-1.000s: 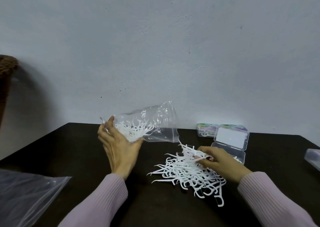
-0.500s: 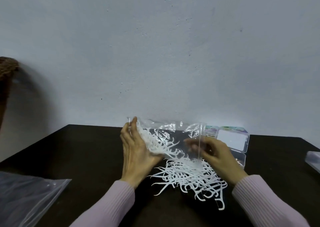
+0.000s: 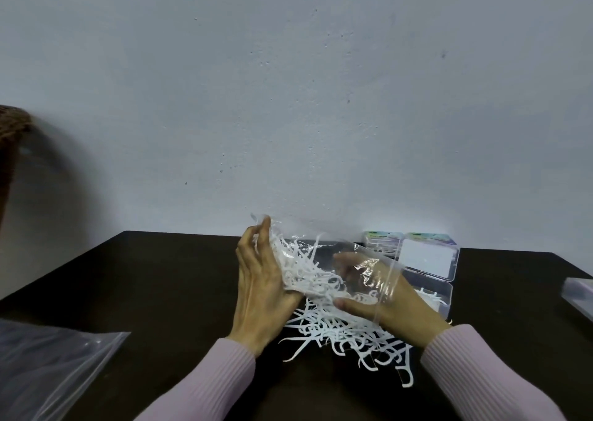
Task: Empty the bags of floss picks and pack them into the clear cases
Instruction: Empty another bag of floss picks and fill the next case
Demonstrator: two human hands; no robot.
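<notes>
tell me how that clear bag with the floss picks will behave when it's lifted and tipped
The clear bag is probably floppy: its film wrinkles and sags between the left hand and right hand. It looks slick and glossy, so it may slip. The floss picks inside seem light and tangled, likely to tumble out in clumps.

bare table [image 3: 179, 292] left of centre, floss pick pile [image 3: 346, 334] and open case [image 3: 430, 279] crowding right
</notes>
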